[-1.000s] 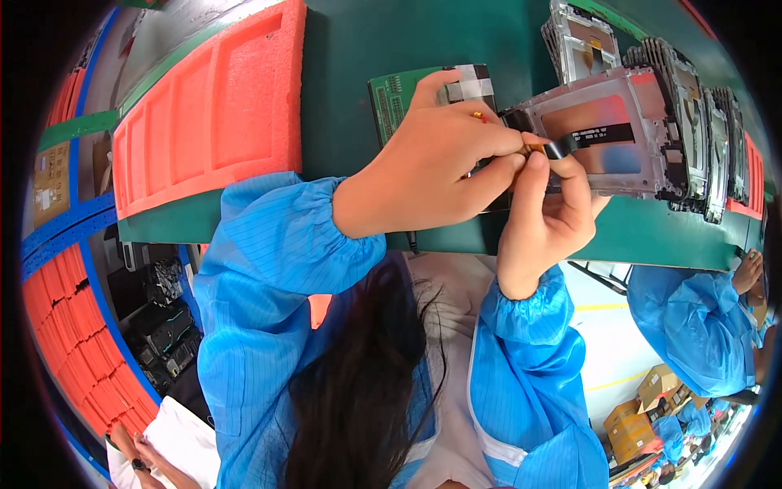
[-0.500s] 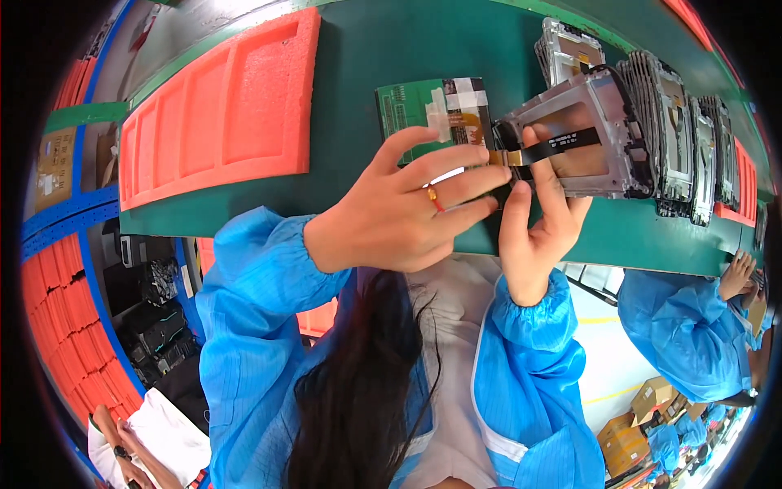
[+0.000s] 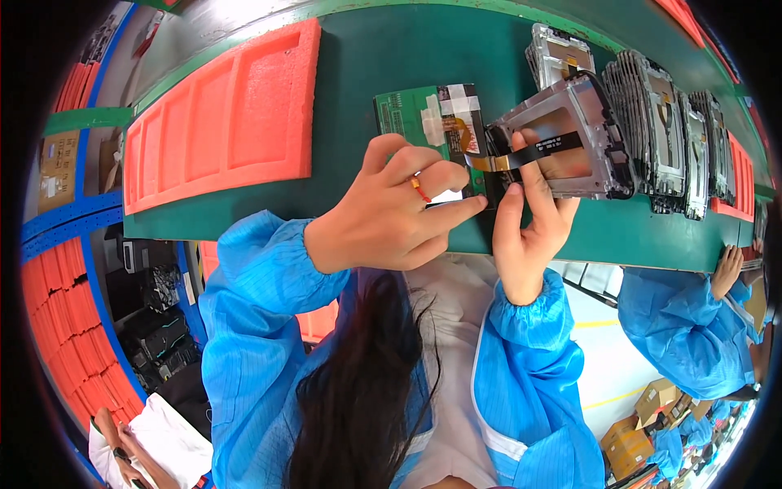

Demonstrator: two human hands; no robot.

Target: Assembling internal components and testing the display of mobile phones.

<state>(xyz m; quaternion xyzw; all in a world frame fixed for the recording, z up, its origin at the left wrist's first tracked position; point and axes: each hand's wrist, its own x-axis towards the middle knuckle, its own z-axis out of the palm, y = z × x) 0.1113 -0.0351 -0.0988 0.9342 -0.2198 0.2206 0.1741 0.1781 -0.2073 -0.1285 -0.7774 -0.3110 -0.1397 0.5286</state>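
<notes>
My right hand (image 3: 533, 224) grips a phone screen assembly (image 3: 607, 155) by its lower left side, thumb at the near edge and a finger over its back. The assembly has a metal frame and is tilted up. From it a black and gold ribbon cable (image 3: 513, 158) runs left to a green circuit board (image 3: 405, 116), which bears strips of whitish tape. Over the near part of this board is my left hand (image 3: 391, 204), fingers bent and apart, with nothing visible held. Its fingertips are close to the cable's left end; whether they touch the board I cannot tell.
A red foam tray (image 3: 224, 114) with compartments lies at the left of the green table (image 3: 358, 49). Stacked phone frames (image 3: 652, 122) stand at the right, beside another red tray (image 3: 740, 179). A co-worker's blue sleeve (image 3: 680, 326) is at the right; shelves (image 3: 73, 216) stand left.
My left fingers have drawn back to the left and curled, off the ribbon cable, which now shows in full. The phone screen assembly has shifted slightly left in my right hand.
</notes>
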